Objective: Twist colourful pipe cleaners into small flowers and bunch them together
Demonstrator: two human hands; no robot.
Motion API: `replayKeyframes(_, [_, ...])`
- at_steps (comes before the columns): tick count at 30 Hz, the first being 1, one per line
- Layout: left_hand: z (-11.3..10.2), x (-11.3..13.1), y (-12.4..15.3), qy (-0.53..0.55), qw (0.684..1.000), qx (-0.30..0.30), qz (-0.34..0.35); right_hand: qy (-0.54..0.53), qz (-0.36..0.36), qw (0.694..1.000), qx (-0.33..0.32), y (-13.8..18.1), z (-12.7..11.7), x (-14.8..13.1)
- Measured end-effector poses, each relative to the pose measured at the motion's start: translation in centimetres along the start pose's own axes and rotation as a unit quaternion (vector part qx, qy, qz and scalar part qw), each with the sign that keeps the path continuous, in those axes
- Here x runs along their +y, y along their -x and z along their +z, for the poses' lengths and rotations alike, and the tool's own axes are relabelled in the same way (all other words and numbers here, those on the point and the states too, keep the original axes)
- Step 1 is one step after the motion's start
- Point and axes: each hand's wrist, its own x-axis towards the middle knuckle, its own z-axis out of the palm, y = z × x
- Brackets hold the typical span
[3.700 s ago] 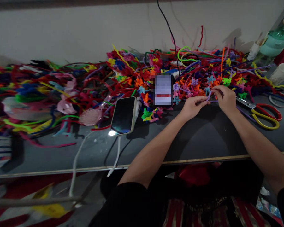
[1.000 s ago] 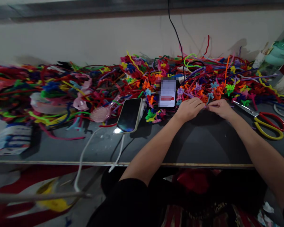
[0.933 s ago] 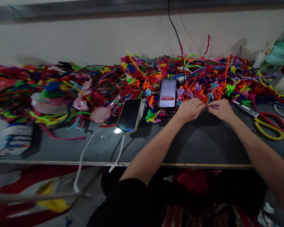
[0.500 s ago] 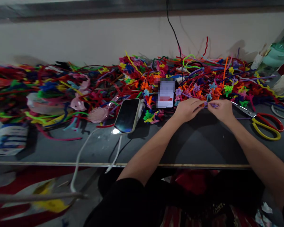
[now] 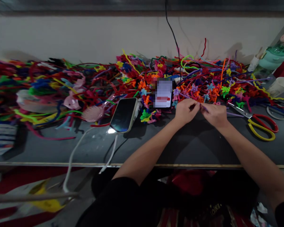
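Note:
Both my hands meet above the front part of the grey table, their fingertips almost touching. My left hand [image 5: 186, 111] is closed in a pinch at one end of a purple pipe cleaner [image 5: 235, 115]. The fingers of my right hand [image 5: 215, 114] are pinched on the same pipe cleaner, and its tail sticks out to the right past the knuckles. The fingers hide most of the piece between them. Just behind the hands lie small pipe cleaner flowers, among them a purple flower [image 5: 176, 92] and an orange and blue cluster.
Scissors [image 5: 262, 123] with red and yellow handles lie open right of my hands. A lit phone [image 5: 163, 94] leans against the heap, a dark phone [image 5: 123, 116] stands left of it. A pink hairbrush [image 5: 93, 113], a paper cup [image 5: 281, 86] and a white cable [image 5: 73, 154] are around.
My right hand has turned so its back shows more, and the fingertips now meet higher on the pipe cleaner. The purple tail shows more at the right. The camera view has shifted slightly.

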Motion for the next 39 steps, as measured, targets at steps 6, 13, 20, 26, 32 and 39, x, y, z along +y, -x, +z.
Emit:
replayKeyframes(6, [0.4,-0.3,-0.1,0.147,0.977,-0.042,-0.149,0.002,0.016,0.999,0.039,-0.2,0.5,-0.4])
replayKeyframes(13, [-1.3,-2.7,-0.5,-0.128,0.971,-0.085,0.182,-0.246,0.117,0.962,-0.02,-0.9,-0.1,1.1])
replayKeyframes(20, [-1.9,-3.1,-0.7,-0.159,0.951,-0.059,0.258,-0.35,0.13,0.925,-0.071,-0.7,0.4,0.9])
replayKeyframes(26, [-0.7,-0.9,-0.2,-0.081,0.992,0.003,0.102,-0.125,0.072,0.99,-0.01,-0.3,-0.2,-0.8])
replayKeyframes(32, [0.6,0.6,0.1,0.151,0.978,0.031,-0.138,-0.048,0.098,0.992,0.067,0.1,0.1,-1.9])
replayKeyframes(39, [1.7,-1.8,0.0,0.277,0.948,0.008,-0.154,-0.103,0.129,0.983,0.084,0.0,0.3,-0.8])
